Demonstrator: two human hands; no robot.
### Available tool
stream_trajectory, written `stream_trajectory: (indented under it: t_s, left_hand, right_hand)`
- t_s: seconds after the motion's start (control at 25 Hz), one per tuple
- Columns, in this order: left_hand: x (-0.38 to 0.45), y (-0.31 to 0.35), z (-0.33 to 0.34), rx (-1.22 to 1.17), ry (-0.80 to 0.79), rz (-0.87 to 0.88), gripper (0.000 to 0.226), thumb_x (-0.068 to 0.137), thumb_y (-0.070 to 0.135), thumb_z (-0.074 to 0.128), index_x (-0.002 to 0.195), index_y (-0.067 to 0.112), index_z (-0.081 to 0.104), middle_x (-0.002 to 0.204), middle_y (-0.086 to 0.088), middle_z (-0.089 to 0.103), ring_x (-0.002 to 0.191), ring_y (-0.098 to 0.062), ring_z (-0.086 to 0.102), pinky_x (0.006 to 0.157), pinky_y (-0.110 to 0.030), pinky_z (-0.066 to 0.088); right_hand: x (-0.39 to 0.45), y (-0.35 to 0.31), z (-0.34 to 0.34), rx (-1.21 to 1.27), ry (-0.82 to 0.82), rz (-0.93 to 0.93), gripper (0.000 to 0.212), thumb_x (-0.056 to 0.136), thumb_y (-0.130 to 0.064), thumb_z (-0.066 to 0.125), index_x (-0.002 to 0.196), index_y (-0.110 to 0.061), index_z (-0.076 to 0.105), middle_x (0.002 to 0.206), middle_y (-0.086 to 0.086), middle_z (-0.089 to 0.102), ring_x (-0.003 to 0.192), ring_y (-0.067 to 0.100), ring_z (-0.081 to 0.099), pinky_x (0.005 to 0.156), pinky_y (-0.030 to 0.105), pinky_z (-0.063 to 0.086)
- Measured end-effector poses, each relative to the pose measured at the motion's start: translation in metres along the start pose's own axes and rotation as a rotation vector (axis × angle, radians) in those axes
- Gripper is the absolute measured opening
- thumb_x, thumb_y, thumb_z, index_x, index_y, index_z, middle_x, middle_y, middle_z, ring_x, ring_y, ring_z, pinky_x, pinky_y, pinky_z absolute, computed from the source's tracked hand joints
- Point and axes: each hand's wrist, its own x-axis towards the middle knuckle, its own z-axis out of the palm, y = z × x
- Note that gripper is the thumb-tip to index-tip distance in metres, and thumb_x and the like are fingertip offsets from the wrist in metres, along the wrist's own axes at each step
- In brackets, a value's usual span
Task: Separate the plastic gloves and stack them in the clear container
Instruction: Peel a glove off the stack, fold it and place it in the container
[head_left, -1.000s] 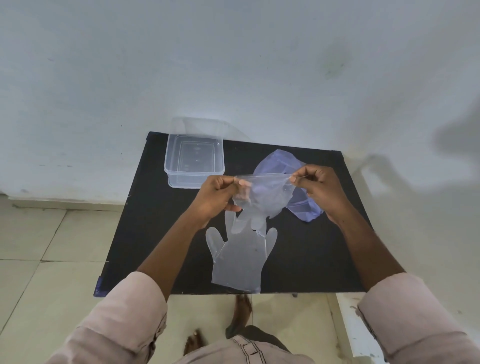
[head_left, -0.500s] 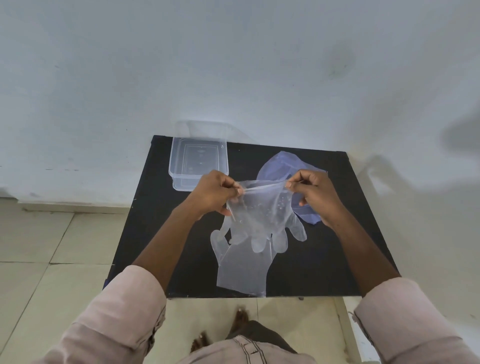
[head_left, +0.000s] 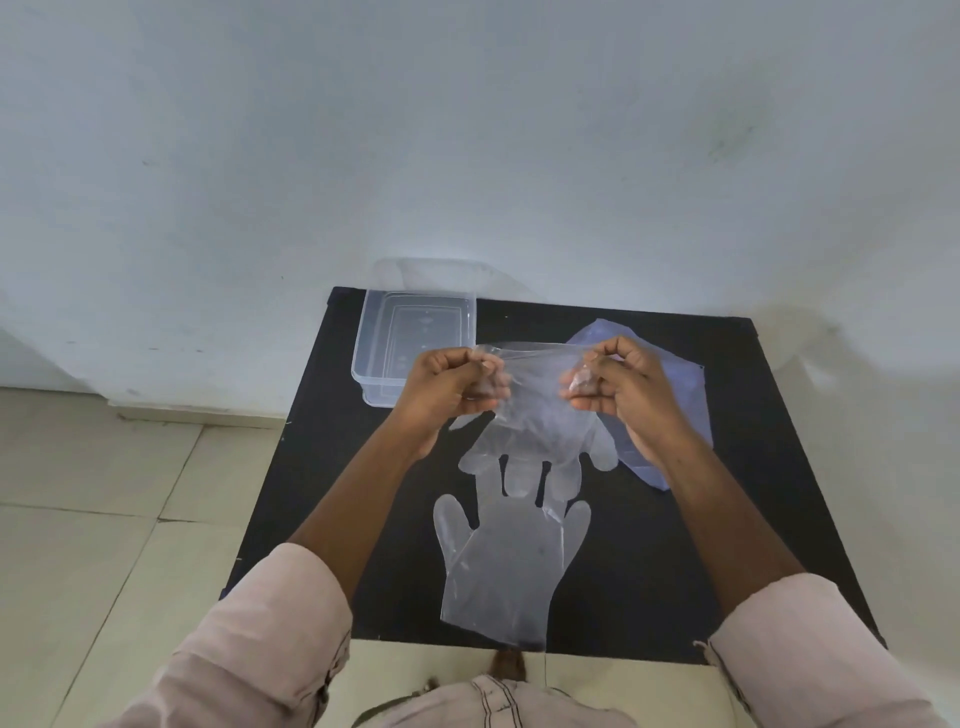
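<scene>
I hold a clear plastic glove (head_left: 535, 415) above the black table (head_left: 727, 545), cuff up and fingers hanging down. My left hand (head_left: 452, 387) pinches the cuff's left corner and my right hand (head_left: 621, 387) pinches its right corner, stretching the cuff between them. Below it a second clear glove (head_left: 501, 569) lies flat near the table's front edge, fingers pointing away from me. The clear container (head_left: 410, 353) stands at the table's back left, just beyond my left hand, and looks empty.
A bluish plastic bag (head_left: 685, 410) lies on the table's right half, partly behind my right hand. The table stands against a white wall (head_left: 467, 130). Tiled floor (head_left: 104, 493) lies to the left, and a foot shows below the front edge.
My hands have moved farther apart and pulled the held glove's cuff wider. The glove now hangs more spread out, with its fingers separated above the flat glove.
</scene>
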Motion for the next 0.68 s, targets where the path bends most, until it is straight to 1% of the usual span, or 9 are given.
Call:
stream_trajectory:
  t_s: [0.08, 0.16, 0.28, 0.4, 0.52, 0.68]
  left_hand:
    - [0.007, 0.001, 0.002, 0.009, 0.028, -0.012, 0.012, 0.093, 0.012, 0.061, 0.093, 0.007, 0.072, 0.083, -0.008, 0.076, 0.075, -0.019, 0.074, 0.066, -0.026, 0.059]
    - [0.014, 0.002, 0.001, 0.005, 0.047, -0.012, 0.013, 0.092, 0.013, 0.062, 0.095, 0.006, 0.072, 0.082, -0.009, 0.076, 0.075, -0.019, 0.074, 0.065, -0.026, 0.059]
    - [0.021, 0.003, 0.001, 0.014, 0.067, -0.01, 0.018, 0.086, 0.02, 0.07, 0.097, 0.006, 0.073, 0.084, -0.01, 0.076, 0.076, -0.021, 0.074, 0.064, -0.025, 0.059]
    - [0.033, 0.007, -0.004, 0.07, 0.101, -0.013, 0.027, 0.08, 0.033, 0.072, 0.095, 0.01, 0.075, 0.079, -0.006, 0.076, 0.075, -0.022, 0.074, 0.064, -0.025, 0.059]
    - [0.052, 0.011, -0.021, 0.1, 0.114, -0.04, 0.022, 0.09, 0.031, 0.065, 0.093, 0.01, 0.074, 0.079, -0.007, 0.076, 0.076, -0.023, 0.074, 0.066, -0.028, 0.06]
    - [0.081, 0.023, -0.057, 0.122, 0.117, -0.046, 0.02, 0.092, 0.027, 0.064, 0.089, 0.01, 0.074, 0.083, -0.011, 0.077, 0.077, -0.023, 0.075, 0.067, -0.029, 0.06]
  right_hand:
    - [0.009, 0.002, -0.003, -0.002, -0.025, 0.017, 0.006, 0.09, -0.014, 0.06, 0.09, -0.008, 0.061, 0.086, 0.016, 0.072, 0.077, 0.028, 0.071, 0.067, 0.03, 0.058]
    - [0.017, 0.003, -0.005, -0.023, -0.052, 0.016, 0.005, 0.087, -0.014, 0.065, 0.089, -0.01, 0.067, 0.084, 0.011, 0.073, 0.077, 0.026, 0.072, 0.068, 0.029, 0.058]
    - [0.028, 0.007, -0.005, -0.061, -0.062, 0.008, 0.01, 0.089, -0.018, 0.064, 0.09, -0.012, 0.072, 0.084, 0.008, 0.075, 0.082, 0.027, 0.073, 0.071, 0.03, 0.058]
    - [0.04, 0.007, 0.003, -0.082, -0.055, 0.021, 0.012, 0.091, -0.018, 0.062, 0.091, -0.011, 0.072, 0.086, 0.009, 0.075, 0.083, 0.027, 0.072, 0.072, 0.032, 0.057]
    - [0.055, 0.003, 0.02, -0.089, -0.048, 0.039, 0.013, 0.093, -0.016, 0.058, 0.089, -0.011, 0.07, 0.084, 0.007, 0.075, 0.08, 0.024, 0.072, 0.076, 0.035, 0.058]
    - [0.075, -0.007, 0.055, -0.138, 0.025, 0.026, 0.016, 0.094, -0.016, 0.056, 0.088, -0.008, 0.069, 0.082, 0.01, 0.075, 0.076, 0.021, 0.073, 0.071, 0.028, 0.059]
